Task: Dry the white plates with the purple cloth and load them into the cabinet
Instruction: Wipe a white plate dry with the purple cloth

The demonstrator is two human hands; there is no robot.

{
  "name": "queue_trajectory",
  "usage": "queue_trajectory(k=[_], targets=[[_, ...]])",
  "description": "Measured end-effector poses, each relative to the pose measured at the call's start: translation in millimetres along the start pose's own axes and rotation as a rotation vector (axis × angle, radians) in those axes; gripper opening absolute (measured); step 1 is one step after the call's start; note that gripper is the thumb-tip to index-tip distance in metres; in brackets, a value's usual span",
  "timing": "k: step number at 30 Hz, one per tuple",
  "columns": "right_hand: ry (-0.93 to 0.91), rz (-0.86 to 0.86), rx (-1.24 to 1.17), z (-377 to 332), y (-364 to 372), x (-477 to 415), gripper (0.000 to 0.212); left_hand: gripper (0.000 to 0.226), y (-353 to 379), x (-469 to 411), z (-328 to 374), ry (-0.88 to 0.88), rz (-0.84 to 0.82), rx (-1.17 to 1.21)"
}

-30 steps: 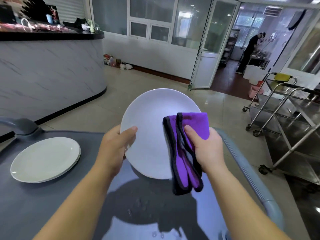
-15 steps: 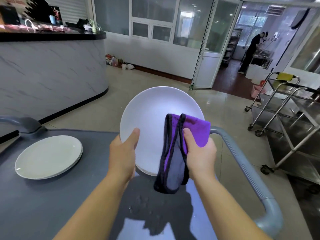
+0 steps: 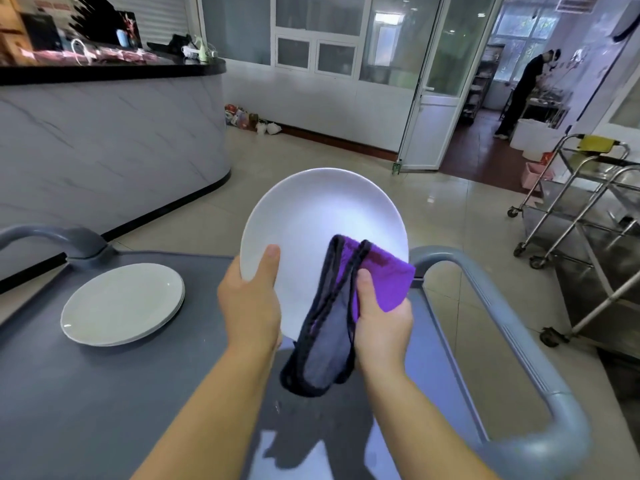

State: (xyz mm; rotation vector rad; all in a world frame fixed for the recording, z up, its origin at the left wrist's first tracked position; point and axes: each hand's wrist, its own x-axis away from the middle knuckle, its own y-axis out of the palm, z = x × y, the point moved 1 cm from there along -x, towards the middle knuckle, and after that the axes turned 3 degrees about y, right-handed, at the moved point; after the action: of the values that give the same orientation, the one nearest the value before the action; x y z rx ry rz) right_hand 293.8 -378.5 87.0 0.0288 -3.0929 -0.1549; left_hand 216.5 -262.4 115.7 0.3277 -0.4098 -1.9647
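A white plate [image 3: 322, 216] is tilted up in front of me above the grey cart top [image 3: 86, 393]. My left hand [image 3: 251, 303] grips its lower left rim, thumb on the face. My right hand [image 3: 382, 323] holds the folded purple cloth [image 3: 349, 306] with dark edging against the plate's lower right part; the cloth's tail hangs below the plate. A small stack of white plates [image 3: 121, 303] lies flat on the cart top to the left. No cabinet is in view.
The cart's grey handle rail [image 3: 512, 344] curves along the right side. Steel trolleys [image 3: 585, 237] stand on the tiled floor at right. A curved marble counter [image 3: 110, 140] is at left. A person [image 3: 523, 88] stands in the far room.
The cloth and my right hand slid down and left across the plate's face. My left hand shifted its grip lower on the rim. The view crept slightly forward.
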Motion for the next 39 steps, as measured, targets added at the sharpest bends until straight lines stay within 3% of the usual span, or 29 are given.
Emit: queue_trajectory(k=[3, 7, 9, 11, 13, 16, 19, 21, 23, 27, 30, 33, 37, 39], targets=[[-0.054, -0.081, 0.108, -11, -5, -18, 0.034, 0.007, -12, -8, 0, -0.081, -0.149, -0.047], [-0.235, -0.233, 0.335, -63, -14, -46, 0.026, 0.017, -24, -32, 26, -0.008, -0.414, -0.209], [-0.313, -0.239, 0.399, -77, -12, -48, 0.028, 0.015, -18, -35, 32, 0.106, -0.373, -0.292], [-0.287, -0.18, 0.316, -71, -5, -41, 0.029, 0.01, -11, -31, 31, 0.208, -0.176, -0.307], [-0.126, -0.043, 0.134, -46, 3, -27, 0.036, 0.02, -2, -19, 24, 0.237, -0.026, -0.29], [0.085, 0.054, -0.016, -14, 9, -1, 0.044, 0.015, 5, 3, 10, 0.152, 0.056, -0.169], [0.059, -0.015, 0.048, -14, 0, -15, 0.041, 0.011, -4, -2, 3, 0.059, -0.109, -0.17], [-0.039, -0.08, 0.139, -31, -9, -35, 0.036, 0.007, -12, -16, 8, 0.018, -0.304, -0.166], [-0.158, -0.164, 0.279, -55, -15, -50, 0.032, 0.011, -13, -29, 18, 0.044, -0.387, -0.189], [-0.261, -0.206, 0.373, -70, -13, -53, 0.034, 0.002, -3, -37, 21, 0.143, -0.256, -0.241], [-0.095, -0.033, 0.151, -33, -4, -35, 0.044, 0.014, 7, -20, 10, 0.129, -0.09, -0.179], [0.09, 0.003, 0.046, -2, 1, -16, 0.045, 0.016, 12, 6, -1, 0.087, 0.017, -0.147], [-0.023, -0.07, 0.15, -19, -12, -38, 0.044, 0.007, 0, -7, -2, -0.018, -0.199, -0.117], [-0.148, -0.109, 0.237, -44, -18, -49, 0.039, 0.017, -4, -21, 6, -0.001, -0.347, -0.117]])
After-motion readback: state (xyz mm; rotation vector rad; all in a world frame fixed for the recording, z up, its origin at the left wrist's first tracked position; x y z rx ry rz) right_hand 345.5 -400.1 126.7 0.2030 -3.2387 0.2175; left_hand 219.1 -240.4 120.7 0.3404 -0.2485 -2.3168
